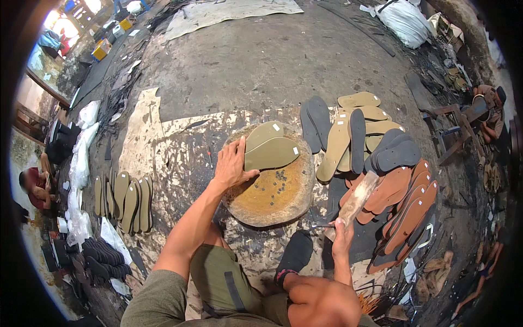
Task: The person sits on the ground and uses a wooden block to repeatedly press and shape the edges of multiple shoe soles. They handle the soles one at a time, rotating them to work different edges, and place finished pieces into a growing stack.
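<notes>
Left hand: grasps two overlapping olive-green flat soles with white labels at their left ends, thumb along the lower edge; hand.
Soles' place: on the upper part of a round, worn, yellow-brown block, one partly covering the other.
Right hand: clenched around a pale, worn, flat-sided bar, its far end over the pile; a thin dark rod pokes out by the fingers.
Block's surface: small dark squarish bits scattered below the soles.
Right-side pile: dark grey, olive-green and reddish-brown soles, overlapping.
Left-side row: more olive-green soles on the floor.
</notes>
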Tool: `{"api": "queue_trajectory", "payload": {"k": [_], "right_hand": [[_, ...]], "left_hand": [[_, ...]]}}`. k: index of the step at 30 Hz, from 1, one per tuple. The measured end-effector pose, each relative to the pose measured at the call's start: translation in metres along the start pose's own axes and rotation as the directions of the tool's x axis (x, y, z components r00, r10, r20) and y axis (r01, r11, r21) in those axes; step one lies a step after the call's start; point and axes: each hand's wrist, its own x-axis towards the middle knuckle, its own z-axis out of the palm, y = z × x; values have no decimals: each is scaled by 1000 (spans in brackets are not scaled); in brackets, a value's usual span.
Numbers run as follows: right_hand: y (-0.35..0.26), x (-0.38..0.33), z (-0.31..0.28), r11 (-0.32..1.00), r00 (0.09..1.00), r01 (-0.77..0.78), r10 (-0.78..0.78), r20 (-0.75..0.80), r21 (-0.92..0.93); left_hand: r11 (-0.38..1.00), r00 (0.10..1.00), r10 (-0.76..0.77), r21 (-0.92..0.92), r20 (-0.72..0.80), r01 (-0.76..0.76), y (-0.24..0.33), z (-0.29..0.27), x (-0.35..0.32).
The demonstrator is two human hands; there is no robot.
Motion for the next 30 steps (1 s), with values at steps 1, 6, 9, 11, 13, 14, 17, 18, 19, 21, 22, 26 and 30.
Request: {"api": "queue_trajectory", "payload": {"k": [1, 6, 9, 11, 13, 14, 17, 18, 19, 21, 22, 26, 30], "right_hand": [[0, 3, 1, 1000, 1000, -5, 5, -1, 7], [-6, 11, 4, 999, 1000, -1, -1, 29, 44], [-6, 9, 5, 1000, 999, 5, -6, 35, 21], [-3, 7, 6, 999, 998, 33, -32, 45, -14], [0, 5, 8, 999, 999, 18, -17, 37, -41], [1, 5, 8, 997, 999, 45, -44, 11, -57], [1, 5, 8, 997, 998, 6, -11, 64, 76], [0, 6, 8, 998, 998, 3, -7, 57, 68], [-3, 6, 8, 999, 998, 8, -11, 68, 54], [-11, 7, 8, 1000, 994, -10, 9, 113, 3], [-16, 8, 10, 1000, 990, -11, 15, 139, -24], [-38, 15, 28, 951, 971, 172, -120, 206, -256], [-50, 24, 58, 878, 949, 87, 70, 307, -471]], "left_hand": [[996, 998, 51, 82, -44, -47, 3, 1, -3], [966, 992, 97, 231, 81, -113, 8, -11, 8], [985, 983, 66, 148, 170, -91, 12, -17, 9], [982, 978, 78, 157, 196, -110, 20, -17, 1], [991, 972, 127, 5, 200, -131, 29, -17, -12], [974, 946, 217, -117, 242, -194, 33, -16, -20], [979, 934, 197, -112, 298, -170, 42, -14, -38], [973, 962, 216, -120, 165, -198, 44, -13, -44], [973, 974, 210, -110, 80, -201, 46, -13, -51], [982, 982, 189, -15, -14, -189, 50, -13, -66], [954, 956, 290, -66, -30, -292, 53, -13, -74], [978, 977, 207, -47, 46, -205, 89, -12, -106], [946, 981, 193, -259, -26, -193, 143, -4, -107]]}}
